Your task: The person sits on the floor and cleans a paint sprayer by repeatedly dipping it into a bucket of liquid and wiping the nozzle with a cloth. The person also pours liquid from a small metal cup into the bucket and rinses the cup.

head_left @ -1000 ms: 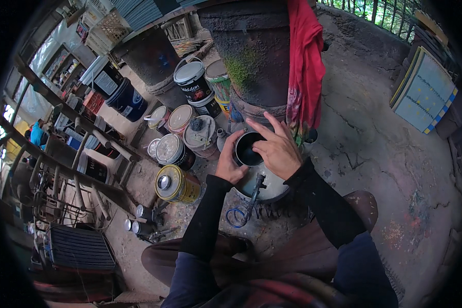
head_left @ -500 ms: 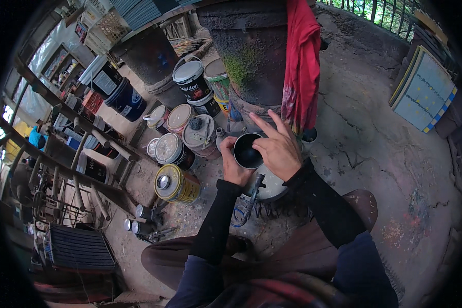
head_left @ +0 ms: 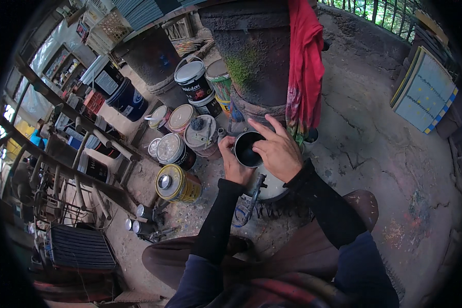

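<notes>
A round cup (head_left: 239, 147) with a dark inside and a pale metal rim is tilted toward me. My left hand (head_left: 235, 165) wraps around its near left side. Over the cup's right rim, my right hand (head_left: 278, 154) reaches in with thumb and forefinger drawn together, its other fingers raised and spread. Whether anything is pinched there is too small to make out. Just below the hands stands a bucket with a whitish top (head_left: 272, 189), partly covered by my arms. A grey metal tool like a spray gun (head_left: 257, 191) leans at its near left side, beside a blue hose (head_left: 237, 218).
Several paint buckets (head_left: 170, 149) crowd the left, with a yellow can (head_left: 178, 184) nearest. Behind stands a large crusted drum (head_left: 256, 66), draped with a red cloth (head_left: 305, 66). A wooden rail (head_left: 82, 169) crosses the left side. Patterned boards (head_left: 426, 90) lean at far right.
My right thumb and forefinger have shifted slightly inside the cup's mouth. The left hand keeps its hold, and the whole view has moved a little.
</notes>
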Demonstrator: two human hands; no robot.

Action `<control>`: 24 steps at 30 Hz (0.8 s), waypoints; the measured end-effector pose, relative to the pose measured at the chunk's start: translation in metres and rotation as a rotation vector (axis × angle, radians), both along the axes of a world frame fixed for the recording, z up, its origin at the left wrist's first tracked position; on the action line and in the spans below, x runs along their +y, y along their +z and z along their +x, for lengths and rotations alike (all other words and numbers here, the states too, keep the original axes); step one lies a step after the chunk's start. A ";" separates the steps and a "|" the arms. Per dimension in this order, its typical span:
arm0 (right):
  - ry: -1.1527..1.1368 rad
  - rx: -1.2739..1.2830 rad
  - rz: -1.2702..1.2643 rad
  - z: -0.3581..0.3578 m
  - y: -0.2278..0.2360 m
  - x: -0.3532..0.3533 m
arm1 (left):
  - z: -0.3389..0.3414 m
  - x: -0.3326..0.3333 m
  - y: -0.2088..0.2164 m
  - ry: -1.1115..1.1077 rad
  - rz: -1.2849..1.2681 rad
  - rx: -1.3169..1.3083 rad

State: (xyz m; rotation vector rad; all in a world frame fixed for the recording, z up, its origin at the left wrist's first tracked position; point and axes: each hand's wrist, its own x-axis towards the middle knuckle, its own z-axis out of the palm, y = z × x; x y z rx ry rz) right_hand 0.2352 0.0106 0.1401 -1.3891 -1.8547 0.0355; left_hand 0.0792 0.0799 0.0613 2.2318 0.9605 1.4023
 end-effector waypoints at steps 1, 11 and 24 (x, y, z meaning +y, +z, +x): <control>-0.011 0.013 0.022 -0.001 0.001 0.001 | 0.000 0.000 0.000 0.005 -0.005 -0.002; -0.004 0.055 0.080 -0.001 -0.001 0.003 | 0.000 0.002 0.002 0.020 0.056 0.018; -0.029 -0.019 0.071 -0.003 0.003 0.001 | -0.002 0.000 0.008 0.049 0.074 0.036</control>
